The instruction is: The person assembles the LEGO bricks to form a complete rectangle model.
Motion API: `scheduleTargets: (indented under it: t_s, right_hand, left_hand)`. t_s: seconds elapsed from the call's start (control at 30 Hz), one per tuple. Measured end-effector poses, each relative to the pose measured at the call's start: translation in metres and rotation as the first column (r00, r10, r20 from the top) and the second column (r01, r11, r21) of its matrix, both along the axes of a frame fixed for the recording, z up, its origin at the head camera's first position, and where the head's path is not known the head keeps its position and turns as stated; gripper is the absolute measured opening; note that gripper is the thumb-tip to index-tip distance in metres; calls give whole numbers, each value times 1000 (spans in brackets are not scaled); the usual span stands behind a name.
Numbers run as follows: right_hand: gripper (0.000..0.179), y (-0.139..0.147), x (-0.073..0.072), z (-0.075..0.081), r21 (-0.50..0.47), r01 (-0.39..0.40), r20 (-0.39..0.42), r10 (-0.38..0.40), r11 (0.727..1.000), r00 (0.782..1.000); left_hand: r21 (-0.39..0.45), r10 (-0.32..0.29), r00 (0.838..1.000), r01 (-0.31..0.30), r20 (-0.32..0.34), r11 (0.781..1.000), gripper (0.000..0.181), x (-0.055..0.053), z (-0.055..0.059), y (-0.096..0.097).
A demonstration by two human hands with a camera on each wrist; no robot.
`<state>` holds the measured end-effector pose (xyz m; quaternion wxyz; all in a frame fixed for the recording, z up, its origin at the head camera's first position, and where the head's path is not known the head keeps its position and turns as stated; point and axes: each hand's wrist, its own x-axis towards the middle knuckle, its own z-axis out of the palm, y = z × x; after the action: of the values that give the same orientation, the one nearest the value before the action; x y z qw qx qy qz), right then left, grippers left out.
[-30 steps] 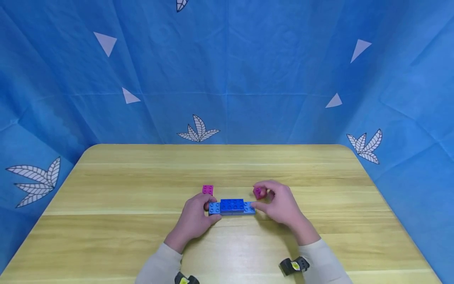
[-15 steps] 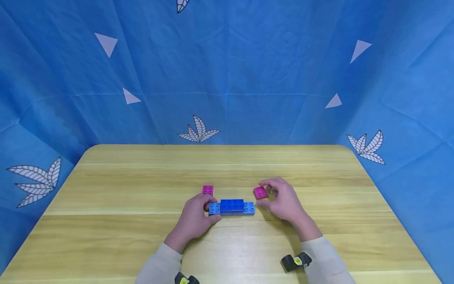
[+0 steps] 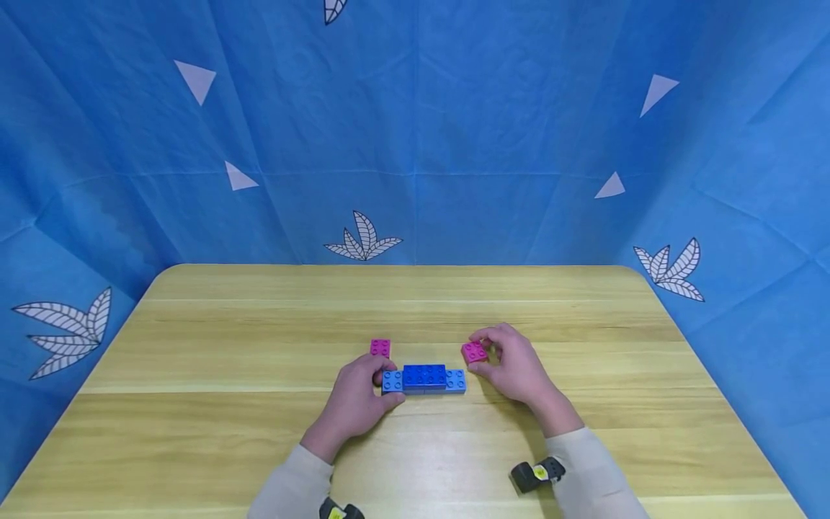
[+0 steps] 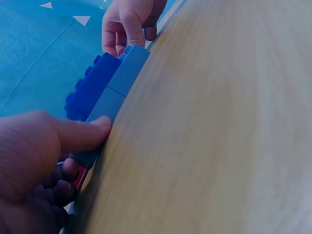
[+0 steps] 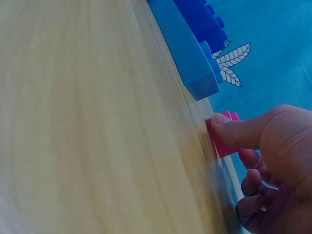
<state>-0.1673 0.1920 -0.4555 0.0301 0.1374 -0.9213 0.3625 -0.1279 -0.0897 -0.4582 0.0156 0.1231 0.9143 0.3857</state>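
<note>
Two light blue bricks (image 3: 392, 381) lie end to end on the table, joined by a dark blue brick (image 3: 424, 375) pressed across their middle. My left hand (image 3: 359, 395) grips the left end of this row, thumb on the near side and fingers behind. To the right of the row, my right hand (image 3: 514, 364) pinches a pink brick (image 3: 475, 352) between thumb and fingers. In the right wrist view the thumb lies on the near side of that pink brick (image 5: 224, 141), a small gap away from the row's light blue end (image 5: 192, 63).
A second pink brick (image 3: 380, 347) sits just behind the left hand. The wooden table (image 3: 227, 432) has rounded far corners. A blue patterned curtain (image 3: 415, 130) hangs behind it and along both sides.
The right thumb has come off the row's right end, and the right hand has taken a new hold of the pink brick, now turned flat with studs up. The left hand stays put.
</note>
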Motion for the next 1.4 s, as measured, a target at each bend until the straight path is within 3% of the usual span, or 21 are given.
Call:
scheduleTargets:
  t_s: [0.47, 0.97, 1.4]
  right_hand:
    - [30, -1, 6, 7, -51, 13, 33, -12, 999, 999]
    - [30, -6, 15, 13, -108, -36, 53, 42, 993, 998]
    - [31, -8, 18, 13, -95, -72, 46, 76, 993, 996]
  left_hand:
    - [1, -3, 1000, 3, -5, 1000, 35, 1, 0, -1]
    - [6, 6, 1000, -6, 10, 1000, 35, 2, 1, 0]
    - [-5, 8, 1000, -8, 28, 1000, 35, 0, 2, 2]
